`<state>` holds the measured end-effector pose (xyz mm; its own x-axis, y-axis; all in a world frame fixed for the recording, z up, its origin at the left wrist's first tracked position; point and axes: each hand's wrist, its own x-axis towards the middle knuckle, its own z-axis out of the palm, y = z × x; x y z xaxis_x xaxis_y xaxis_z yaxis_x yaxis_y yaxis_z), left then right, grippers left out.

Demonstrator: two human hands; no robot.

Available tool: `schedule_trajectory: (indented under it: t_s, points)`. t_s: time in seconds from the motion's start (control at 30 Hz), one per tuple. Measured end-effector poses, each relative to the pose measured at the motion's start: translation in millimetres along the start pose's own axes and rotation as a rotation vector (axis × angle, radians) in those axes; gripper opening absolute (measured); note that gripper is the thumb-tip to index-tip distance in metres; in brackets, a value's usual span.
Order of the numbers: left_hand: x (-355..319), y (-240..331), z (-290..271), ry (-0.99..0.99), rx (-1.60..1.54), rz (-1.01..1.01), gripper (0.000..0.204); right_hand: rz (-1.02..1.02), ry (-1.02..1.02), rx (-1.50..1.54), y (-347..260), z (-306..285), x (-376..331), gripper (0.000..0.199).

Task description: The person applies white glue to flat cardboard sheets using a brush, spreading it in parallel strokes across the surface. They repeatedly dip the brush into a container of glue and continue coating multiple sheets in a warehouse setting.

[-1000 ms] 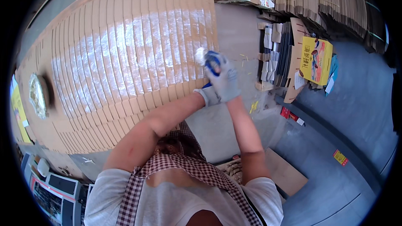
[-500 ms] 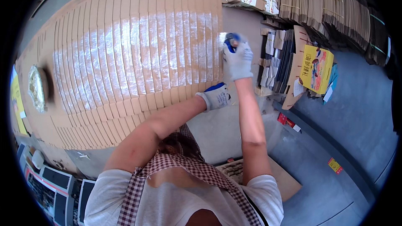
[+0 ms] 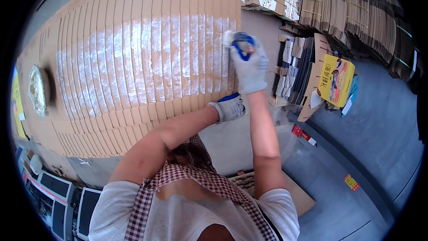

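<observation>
- Gripping a blue-handled brush (image 3: 241,47), your right hand (image 3: 248,68) wears a grey glove, its fingers curled shut around the handle, at the far right edge of the cardboard spread.
- Your left hand (image 3: 229,107), also gloved, rests nearer to you at the near right edge of the cardboard; whether it clasps anything cannot be told, as the fingers are turned under.
- The overlapped cardboard sheets (image 3: 133,62) lie fanned in narrow strips across the left and centre of the scene, with a whitish glossy band running across their middle.
- The brush head touches the right end of that whitish band.
- A round shallow dish (image 3: 37,90) sits on the cardboard at the far left, well apart from both hands.
- Bundled flat cartons (image 3: 356,13) stand stacked at the far right.
- A yellow printed box (image 3: 335,80) lies right of your right hand, on the grey floor (image 3: 379,129).
</observation>
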<state>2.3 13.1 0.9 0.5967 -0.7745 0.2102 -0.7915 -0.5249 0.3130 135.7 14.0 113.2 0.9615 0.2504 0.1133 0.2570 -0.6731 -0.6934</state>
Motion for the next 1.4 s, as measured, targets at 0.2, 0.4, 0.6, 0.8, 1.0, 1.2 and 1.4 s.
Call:
schedule_trajectory:
  t_s: [0.2, 0.4, 0.6, 0.8, 1.0, 1.2, 1.4]
  points:
    - [1, 4, -15, -0.296, -0.125, -0.009, 0.016, 0.022, -0.058, -0.296, 58, 9, 33, 0.031]
    - [-5, 9, 29, -0.017, -0.066, -0.014, 0.010, 0.010, -0.083, 0.018, 4, 18, 24, 0.041]
    - [-5, 7, -2, -0.141, -0.071, 0.002, 0.008, 0.094, 0.059, -0.310, 41, 1, 49, 0.035]
    - [-5, 6, 2, -0.097, -0.051, 0.013, 0.009, 0.231, 0.180, 0.004, 24, 4, 48, 0.030]
    - [-5, 6, 1, -0.134, -0.107, 0.006, 0.009, 0.253, 0.205, -0.122, 71, 17, 75, 0.035]
    - [-5, 4, -3, -0.106, -0.095, -0.002, 0.010, 0.189, 0.251, -0.179, 55, 22, 70, 0.043]
    - [-3, 13, 44, -0.293, -0.290, -0.100, 0.027, 0.159, 0.230, -0.165, 15, 23, 71, 0.047]
